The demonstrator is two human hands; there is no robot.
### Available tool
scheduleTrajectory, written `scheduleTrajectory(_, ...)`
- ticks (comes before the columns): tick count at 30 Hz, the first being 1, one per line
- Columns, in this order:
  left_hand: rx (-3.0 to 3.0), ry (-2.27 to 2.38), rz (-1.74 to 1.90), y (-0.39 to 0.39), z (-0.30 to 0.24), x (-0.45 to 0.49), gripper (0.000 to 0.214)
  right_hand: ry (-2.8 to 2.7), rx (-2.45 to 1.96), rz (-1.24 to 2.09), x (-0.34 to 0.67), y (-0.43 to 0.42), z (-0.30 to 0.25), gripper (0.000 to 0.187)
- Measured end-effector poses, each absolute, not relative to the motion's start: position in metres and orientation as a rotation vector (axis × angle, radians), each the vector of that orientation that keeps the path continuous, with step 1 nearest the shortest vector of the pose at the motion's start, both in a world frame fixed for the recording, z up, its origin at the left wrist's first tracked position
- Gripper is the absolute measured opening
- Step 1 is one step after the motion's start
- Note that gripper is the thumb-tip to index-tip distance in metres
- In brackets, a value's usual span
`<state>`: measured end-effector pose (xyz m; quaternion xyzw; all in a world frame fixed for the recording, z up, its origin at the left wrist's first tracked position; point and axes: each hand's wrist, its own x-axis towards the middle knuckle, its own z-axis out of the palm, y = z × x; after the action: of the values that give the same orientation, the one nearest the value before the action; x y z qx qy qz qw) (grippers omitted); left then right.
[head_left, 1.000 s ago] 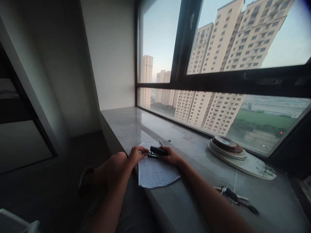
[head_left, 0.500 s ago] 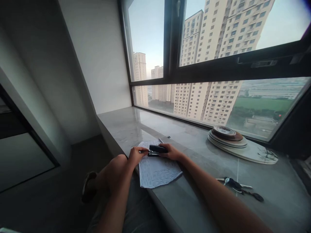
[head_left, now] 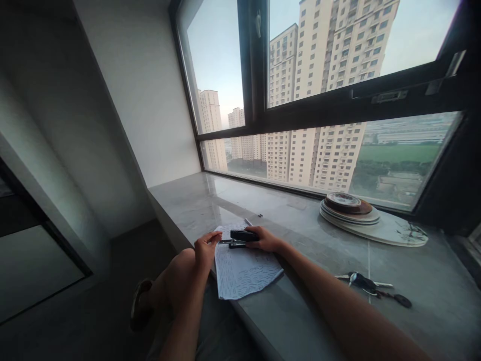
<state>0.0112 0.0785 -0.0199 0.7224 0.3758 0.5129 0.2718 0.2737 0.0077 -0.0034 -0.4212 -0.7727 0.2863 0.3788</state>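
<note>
Left fingers [head_left: 214, 236] leftward, pinched beside stapler [head_left: 241, 235]

I record a stack of plates [head_left: 350, 219] on the grey sill [head_left: 432, 326]. A brown dish [head_left: 367, 206] lies near its top, beneath a small patterned saucer [head_left: 342, 199]; at its base, an oval platter [head_left: 396, 235] extends to the right, marked with a dark branch design. In front of the plates I note keys [head_left: 364, 282], well apart from them. Behind the plates I observe the dark-framed window [head_left: 252, 118], with a green field [head_left: 402, 152] beyond. Pale towers [head_left: 343, 50] rise outside, up and left of the plates. A wall [head_left: 150, 105] stands far left of them.
</note>
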Motion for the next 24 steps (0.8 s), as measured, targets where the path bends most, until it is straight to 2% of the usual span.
scheduleTrajectory(13,2.214,0.968,1.138,0.077,-0.014,0.020,0.015,-1.951,-1.099,0.732,0.274,0.009,-0.006,0.029)
scheduleTrajectory(24,2.174,0.967,1.052,0.084,-0.019,0.019,0.022,-1.971,-1.159,0.664,0.275,0.011,-0.007,0.032)
